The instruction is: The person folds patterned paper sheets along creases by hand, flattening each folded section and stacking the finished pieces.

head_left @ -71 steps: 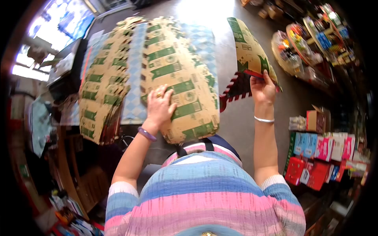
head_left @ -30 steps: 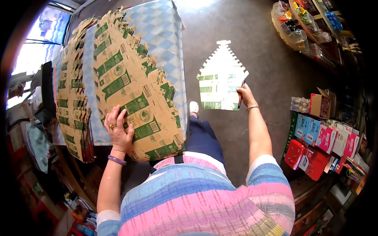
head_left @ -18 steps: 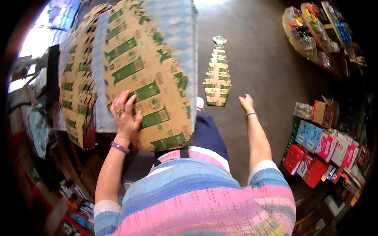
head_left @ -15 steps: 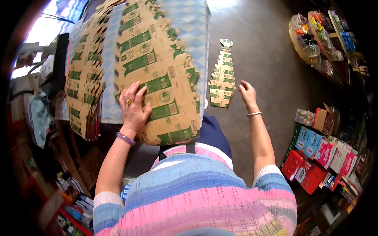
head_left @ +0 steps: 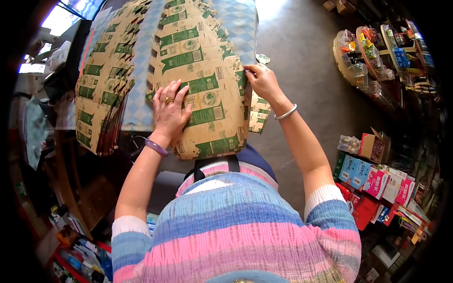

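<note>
A stack of tan cardboard sheets printed in green (head_left: pixel 203 113) lies on the table's blue-checked cloth (head_left: pixel 141 70), its near end by my waist. My left hand (head_left: pixel 171 111) rests on the stack's top sheet near its left edge, fingers spread. At the stack's right edge, my right hand (head_left: pixel 263 82) has thumb and fingertips pinched together against the sheets; whether a sheet is between them is too small to tell. A second stack of similar sheets (head_left: pixel 101 85) stands to the left. One sheet (head_left: pixel 259 112) lies on the floor, partly hidden behind my right hand and the table.
Round baskets of packaged goods (head_left: pixel 349 61) stand at the upper right. Colourful boxes (head_left: pixel 376 181) and an open carton (head_left: pixel 373 145) are at the right. A black object (head_left: pixel 71 70) sits beyond the left stack. Grey floor (head_left: pixel 306 56) shows between table and baskets.
My right hand let a sheet go onto the floor at the right, then came back left to the stack's right edge. My left hand has stayed on the stack. The view has shifted.
</note>
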`<state>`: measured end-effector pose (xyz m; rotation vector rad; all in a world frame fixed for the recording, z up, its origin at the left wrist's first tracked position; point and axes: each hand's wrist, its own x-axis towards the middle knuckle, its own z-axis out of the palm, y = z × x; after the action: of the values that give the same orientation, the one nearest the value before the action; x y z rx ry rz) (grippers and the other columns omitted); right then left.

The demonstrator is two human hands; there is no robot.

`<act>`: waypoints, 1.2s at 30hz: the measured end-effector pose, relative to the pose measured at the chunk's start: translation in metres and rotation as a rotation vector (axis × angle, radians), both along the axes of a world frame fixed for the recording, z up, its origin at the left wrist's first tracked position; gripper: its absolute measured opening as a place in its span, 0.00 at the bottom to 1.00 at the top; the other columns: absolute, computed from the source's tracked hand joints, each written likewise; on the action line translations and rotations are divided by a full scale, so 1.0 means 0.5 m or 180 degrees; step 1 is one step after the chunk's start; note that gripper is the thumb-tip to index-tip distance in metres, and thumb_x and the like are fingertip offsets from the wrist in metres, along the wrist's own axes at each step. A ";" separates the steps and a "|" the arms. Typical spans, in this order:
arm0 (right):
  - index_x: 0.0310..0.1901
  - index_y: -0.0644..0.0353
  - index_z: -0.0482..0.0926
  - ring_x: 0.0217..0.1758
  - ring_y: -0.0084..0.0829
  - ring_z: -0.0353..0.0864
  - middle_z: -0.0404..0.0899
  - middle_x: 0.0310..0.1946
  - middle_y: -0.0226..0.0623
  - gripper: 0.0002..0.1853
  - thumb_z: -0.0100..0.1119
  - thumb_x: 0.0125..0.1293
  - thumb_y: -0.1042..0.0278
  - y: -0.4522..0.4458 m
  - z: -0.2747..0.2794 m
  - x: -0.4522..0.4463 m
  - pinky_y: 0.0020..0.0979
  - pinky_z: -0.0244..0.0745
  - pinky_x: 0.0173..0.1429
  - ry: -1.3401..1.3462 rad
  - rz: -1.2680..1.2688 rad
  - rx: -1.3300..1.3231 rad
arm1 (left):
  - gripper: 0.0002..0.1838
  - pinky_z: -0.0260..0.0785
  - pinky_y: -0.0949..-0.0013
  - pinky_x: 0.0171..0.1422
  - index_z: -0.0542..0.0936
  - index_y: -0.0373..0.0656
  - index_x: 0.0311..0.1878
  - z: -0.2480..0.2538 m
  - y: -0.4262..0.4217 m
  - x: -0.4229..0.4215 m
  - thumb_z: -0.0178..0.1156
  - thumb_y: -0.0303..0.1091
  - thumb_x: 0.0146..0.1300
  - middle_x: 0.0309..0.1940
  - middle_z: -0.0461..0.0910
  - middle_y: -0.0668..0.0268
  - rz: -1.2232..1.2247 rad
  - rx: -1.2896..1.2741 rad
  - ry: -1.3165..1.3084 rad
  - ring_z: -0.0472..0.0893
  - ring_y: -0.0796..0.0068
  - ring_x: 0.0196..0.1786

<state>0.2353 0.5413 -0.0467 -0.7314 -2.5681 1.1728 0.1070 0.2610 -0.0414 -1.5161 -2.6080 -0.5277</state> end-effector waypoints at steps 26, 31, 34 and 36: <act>0.44 0.60 0.87 0.45 0.47 0.85 0.86 0.39 0.50 0.16 0.55 0.60 0.65 -0.003 0.033 -0.030 0.38 0.77 0.55 -0.0664 -0.0194 -0.0219 | 0.28 0.46 0.49 0.79 0.74 0.50 0.64 -0.020 -0.012 0.017 0.62 0.42 0.58 0.68 0.65 0.65 0.0057 -0.0017 0.0199 0.59 0.66 0.74; 0.44 0.61 0.87 0.42 0.38 0.86 0.87 0.36 0.47 0.16 0.56 0.59 0.64 0.024 -0.002 -0.043 0.35 0.77 0.51 -0.0950 -0.0241 -0.0790 | 0.28 0.44 0.51 0.80 0.72 0.49 0.66 -0.012 -0.013 0.019 0.58 0.40 0.61 0.70 0.64 0.64 0.0054 -0.0062 0.0016 0.59 0.65 0.75; 0.42 0.64 0.87 0.39 0.33 0.85 0.86 0.33 0.45 0.16 0.58 0.58 0.64 0.016 0.006 -0.040 0.34 0.77 0.48 -0.0713 -0.0373 -0.1110 | 0.28 0.43 0.51 0.80 0.72 0.49 0.65 -0.014 -0.013 0.019 0.58 0.40 0.61 0.70 0.65 0.64 0.0067 -0.0038 0.0015 0.59 0.65 0.75; 0.41 0.66 0.86 0.37 0.31 0.83 0.86 0.32 0.43 0.16 0.60 0.58 0.64 0.011 0.021 -0.042 0.33 0.76 0.46 -0.0640 -0.0387 -0.1190 | 0.28 0.43 0.51 0.80 0.72 0.49 0.65 -0.014 -0.013 0.020 0.58 0.40 0.60 0.70 0.65 0.64 0.0077 -0.0023 -0.0001 0.59 0.66 0.75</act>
<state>0.2141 0.5467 -0.0360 -1.1202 -2.4370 1.6351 0.1171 0.2546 -0.0485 -1.4848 -2.6280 -0.5169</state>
